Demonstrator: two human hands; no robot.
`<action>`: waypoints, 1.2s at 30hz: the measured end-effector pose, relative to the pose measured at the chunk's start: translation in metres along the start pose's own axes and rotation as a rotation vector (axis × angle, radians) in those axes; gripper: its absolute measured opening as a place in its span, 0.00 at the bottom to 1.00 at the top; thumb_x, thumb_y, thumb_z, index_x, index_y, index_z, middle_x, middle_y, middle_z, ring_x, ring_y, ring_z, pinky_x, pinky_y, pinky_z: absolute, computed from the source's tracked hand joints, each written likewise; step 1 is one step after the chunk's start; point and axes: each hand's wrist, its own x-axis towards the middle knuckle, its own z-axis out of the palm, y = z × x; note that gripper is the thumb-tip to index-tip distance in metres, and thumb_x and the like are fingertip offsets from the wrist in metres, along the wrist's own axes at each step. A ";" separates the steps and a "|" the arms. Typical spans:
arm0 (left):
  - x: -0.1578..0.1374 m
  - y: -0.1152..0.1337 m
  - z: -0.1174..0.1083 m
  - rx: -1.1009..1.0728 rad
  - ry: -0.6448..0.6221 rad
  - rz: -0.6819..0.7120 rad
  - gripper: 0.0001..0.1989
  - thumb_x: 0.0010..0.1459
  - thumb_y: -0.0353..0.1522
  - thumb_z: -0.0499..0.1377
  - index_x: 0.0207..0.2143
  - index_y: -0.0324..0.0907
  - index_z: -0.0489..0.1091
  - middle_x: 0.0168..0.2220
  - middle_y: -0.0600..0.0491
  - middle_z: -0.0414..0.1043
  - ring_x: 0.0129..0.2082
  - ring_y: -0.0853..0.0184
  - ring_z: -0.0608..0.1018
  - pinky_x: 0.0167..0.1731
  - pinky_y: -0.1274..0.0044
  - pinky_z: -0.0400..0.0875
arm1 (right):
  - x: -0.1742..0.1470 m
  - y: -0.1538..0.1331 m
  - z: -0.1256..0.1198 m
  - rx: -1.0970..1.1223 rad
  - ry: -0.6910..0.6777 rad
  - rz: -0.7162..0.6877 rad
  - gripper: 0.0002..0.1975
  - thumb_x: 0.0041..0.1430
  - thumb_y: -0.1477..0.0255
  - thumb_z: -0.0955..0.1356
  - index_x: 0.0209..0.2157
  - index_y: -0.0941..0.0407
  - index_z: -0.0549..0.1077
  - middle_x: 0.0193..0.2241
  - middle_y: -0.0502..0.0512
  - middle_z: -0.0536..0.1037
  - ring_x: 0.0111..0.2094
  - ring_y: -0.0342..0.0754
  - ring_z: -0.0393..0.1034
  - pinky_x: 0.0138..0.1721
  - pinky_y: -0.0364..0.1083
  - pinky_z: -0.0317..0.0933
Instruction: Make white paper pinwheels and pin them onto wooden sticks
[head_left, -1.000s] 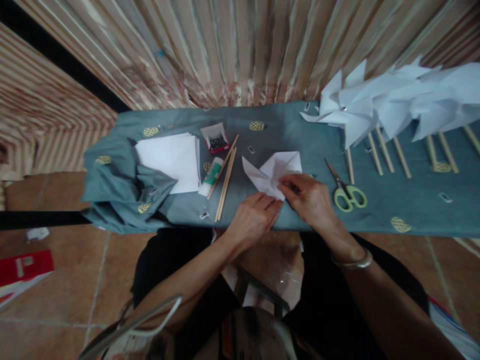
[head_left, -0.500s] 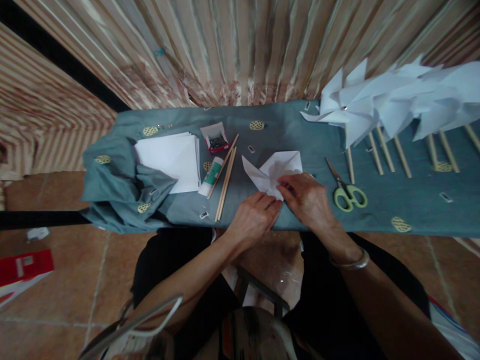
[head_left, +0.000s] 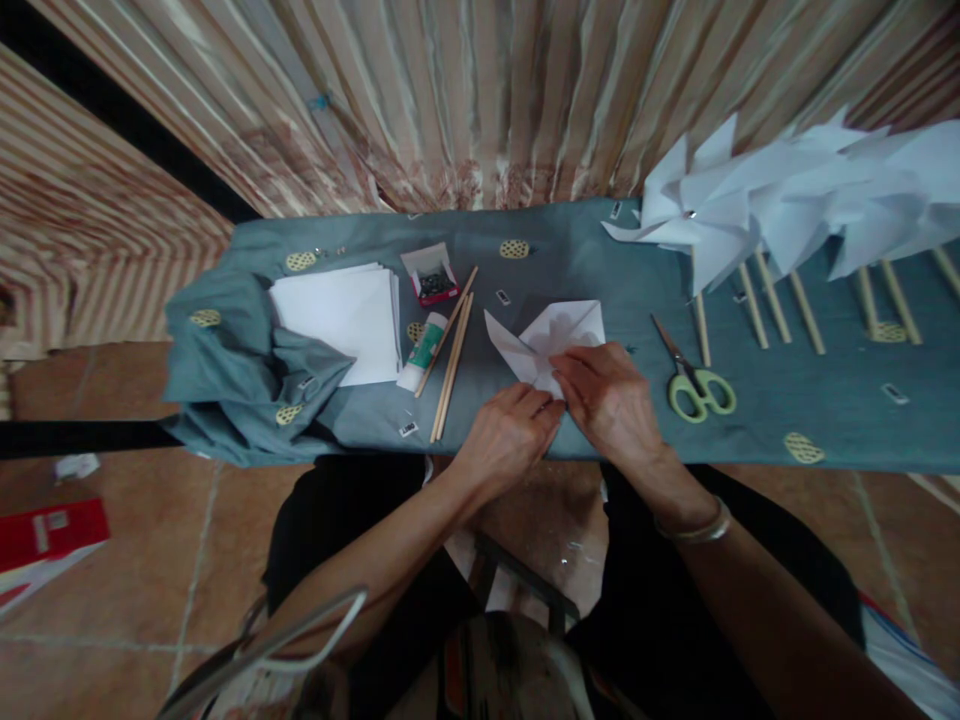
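A white paper pinwheel [head_left: 564,324], partly folded, lies on the cloth-covered table in front of me. My left hand [head_left: 514,428] is closed on its near edge, fingers bent over the paper. My right hand [head_left: 609,395] pinches the paper close to its middle, thumb and fingers together. The fingers hide the near part of the sheet. One pointed flap rises at the left, and a creased corner spreads at the far right. Just right of my right hand lies a pair of green-handled scissors [head_left: 702,393].
Left of the pinwheel lie several wooden sticks [head_left: 453,370], a glue stick [head_left: 422,352], a small open box of dark pins [head_left: 432,275] and a stack of white paper [head_left: 341,322]. Finished pinwheels [head_left: 802,205] on sticks overlap at the far right. A striped curtain [head_left: 480,100] hangs behind the table.
My right hand has shifted very slightly left over the middle of the paper. The left hand and the other things stay as they were.
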 end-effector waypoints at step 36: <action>-0.007 -0.004 -0.003 -0.027 -0.026 0.016 0.09 0.68 0.29 0.52 0.42 0.36 0.73 0.42 0.47 0.75 0.43 0.60 0.73 0.46 0.69 0.74 | -0.015 -0.003 0.018 -0.182 0.010 -0.056 0.19 0.63 0.79 0.60 0.50 0.59 0.76 0.58 0.64 0.71 0.54 0.59 0.61 0.49 0.55 0.61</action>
